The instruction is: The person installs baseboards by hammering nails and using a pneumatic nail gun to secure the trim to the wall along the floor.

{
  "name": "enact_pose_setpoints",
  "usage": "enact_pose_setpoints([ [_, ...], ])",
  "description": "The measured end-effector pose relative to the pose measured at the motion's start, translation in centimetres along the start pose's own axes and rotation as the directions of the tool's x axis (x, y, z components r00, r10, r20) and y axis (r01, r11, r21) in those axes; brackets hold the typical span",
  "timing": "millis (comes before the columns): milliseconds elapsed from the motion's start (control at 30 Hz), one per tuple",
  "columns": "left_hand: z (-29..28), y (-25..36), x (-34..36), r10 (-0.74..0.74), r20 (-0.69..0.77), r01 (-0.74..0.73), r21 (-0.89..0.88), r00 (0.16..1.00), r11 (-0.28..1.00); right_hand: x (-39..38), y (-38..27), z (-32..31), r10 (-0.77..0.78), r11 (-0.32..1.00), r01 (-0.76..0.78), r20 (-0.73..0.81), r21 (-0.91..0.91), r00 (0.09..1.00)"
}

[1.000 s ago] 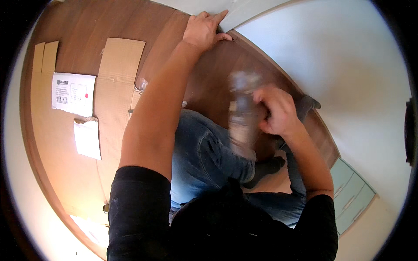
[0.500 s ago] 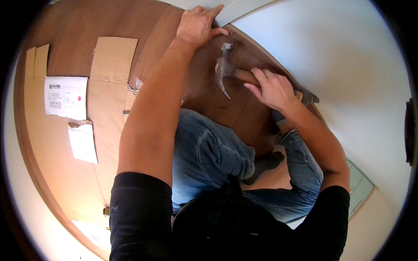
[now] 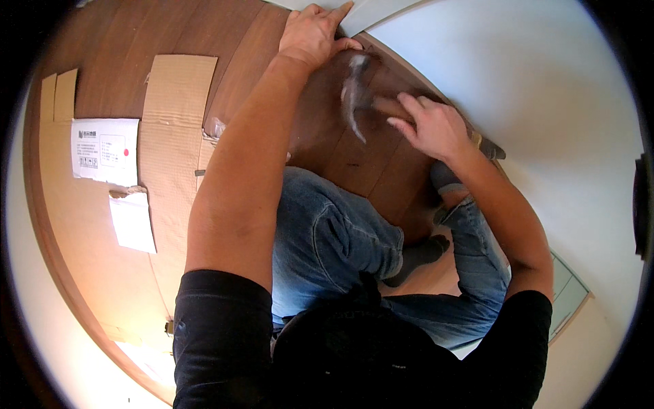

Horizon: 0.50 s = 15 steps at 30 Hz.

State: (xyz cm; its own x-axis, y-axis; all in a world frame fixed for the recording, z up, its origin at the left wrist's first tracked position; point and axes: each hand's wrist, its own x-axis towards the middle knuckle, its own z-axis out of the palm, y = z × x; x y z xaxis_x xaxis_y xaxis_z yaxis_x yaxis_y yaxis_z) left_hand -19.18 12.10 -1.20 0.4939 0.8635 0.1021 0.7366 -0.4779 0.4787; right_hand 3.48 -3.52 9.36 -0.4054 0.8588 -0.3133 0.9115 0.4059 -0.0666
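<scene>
My right hand (image 3: 439, 131) is closed round the wooden handle of a claw hammer (image 3: 390, 107). The hammer's metal head is smeared by motion, its claw curving toward me, above the dark brown plank floor (image 3: 351, 163). Ahead of it, my left hand (image 3: 312, 35) braces at the foot of a white trim board (image 3: 375, 15). Its index finger lies along the board, and the thumb stretches out apart toward the wall's base. Whether anything small sits between them I cannot tell.
Flattened cardboard (image 3: 170, 136) with white paper labels (image 3: 105, 150) covers the floor at left. A white wall (image 3: 545, 123) rises at right, edged by a brown skirting strip. A dark object with a tan part (image 3: 490, 148) lies behind my right wrist. My bent legs (image 3: 334, 238) occupy the near floor.
The hammer has moved slightly up and right in the picture with my right hand, and its head is now blurred. My left hand stays against the trim board.
</scene>
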Motion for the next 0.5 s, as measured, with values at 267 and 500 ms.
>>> enact_pose_setpoints([
  [267, 0.1, 0.1, 0.2, -0.008, 0.011, 0.007, 0.028, 1.0, 1.0, -0.5, -1.4, -0.8, -0.095, 0.995, 0.093, 0.057, 0.044, 0.994],
  [500, 0.3, -0.1, 0.3, -0.001, 0.006, 0.001, 0.024, 1.0, 1.0, 0.2, -3.0, -1.0, 0.139, 0.986, -0.138, -0.002, 0.095, 0.99],
])
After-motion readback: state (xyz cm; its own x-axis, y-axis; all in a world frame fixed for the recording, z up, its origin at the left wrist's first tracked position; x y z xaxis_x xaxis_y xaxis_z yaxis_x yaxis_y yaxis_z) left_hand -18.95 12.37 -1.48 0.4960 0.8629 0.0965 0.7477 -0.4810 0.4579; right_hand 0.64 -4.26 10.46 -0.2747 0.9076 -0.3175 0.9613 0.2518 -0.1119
